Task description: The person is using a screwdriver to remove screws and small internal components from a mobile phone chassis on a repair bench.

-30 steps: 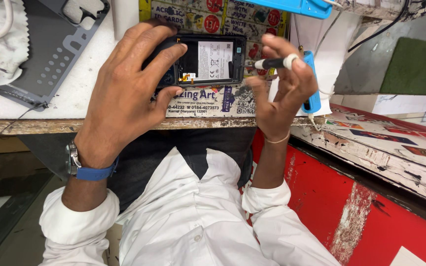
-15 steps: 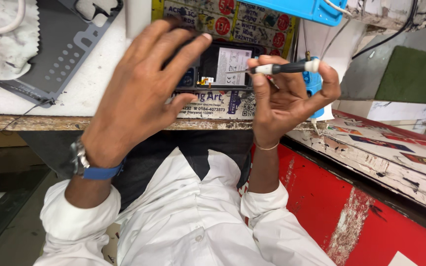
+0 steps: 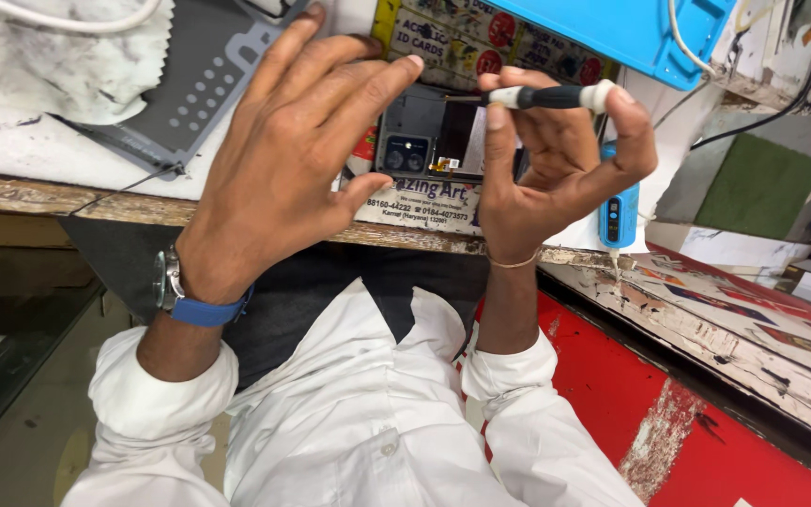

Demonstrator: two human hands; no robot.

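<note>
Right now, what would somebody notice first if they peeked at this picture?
Two hands over an opened phone at the workbench edge. The left hand steadies the phone, and the right hand holds a small black-and-white screwdriver sideways above it. A bright blue mat lies at the top, a grey mat on the left.

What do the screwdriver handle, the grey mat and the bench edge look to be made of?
Screwdriver in the right hand: black handle with a white end cap, smooth and matte, probably plastic. Mat: flat grey sheet with moulded round dimples, likely silicone or rubber. Bench edge: worn wood, its white coat chipped to bare brown grain.
</note>
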